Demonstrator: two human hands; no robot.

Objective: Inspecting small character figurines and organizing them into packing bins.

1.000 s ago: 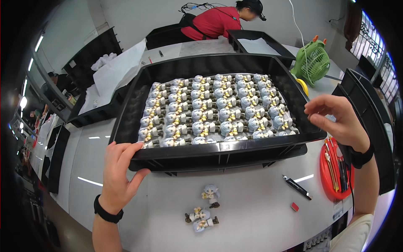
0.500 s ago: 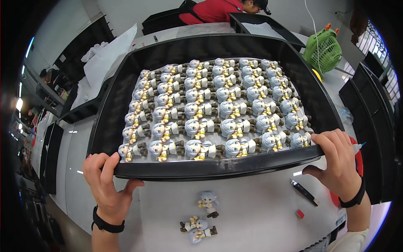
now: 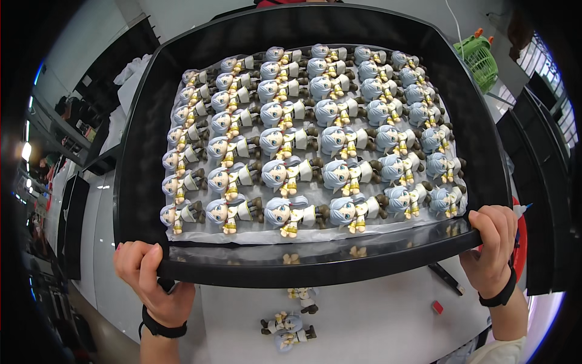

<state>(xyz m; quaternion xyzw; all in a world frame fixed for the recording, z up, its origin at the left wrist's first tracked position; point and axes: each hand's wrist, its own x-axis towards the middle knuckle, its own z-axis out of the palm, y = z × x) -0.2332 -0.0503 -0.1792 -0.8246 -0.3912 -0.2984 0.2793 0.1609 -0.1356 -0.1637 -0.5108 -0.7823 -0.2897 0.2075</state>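
Holding one black tray (image 3: pixel 327 272) between two hands, I have the left hand (image 3: pixel 148 276) clamped on its near left corner and the right hand (image 3: pixel 491 258) clamped on its near right corner, set wide apart, presumably to balance the load. Just beyond the grip, inside the tray, forty-two figurines (image 3: pixel 276 174) lie in six columns of seven, heads toward the left hand, probably laid flat so none topple; the white liner (image 3: pixel 254 235) under them likely guards their finish. On my side of the grip, three loose figurines (image 3: pixel 293 323) lie on the table (image 3: pixel 376 321), one partly hidden by the tray. Near the right hand are one black tool (image 3: pixel 447 279), one red block (image 3: pixel 438 307) and one red basket (image 3: pixel 519 242). Far beyond it stands one green fan (image 3: pixel 480 64).
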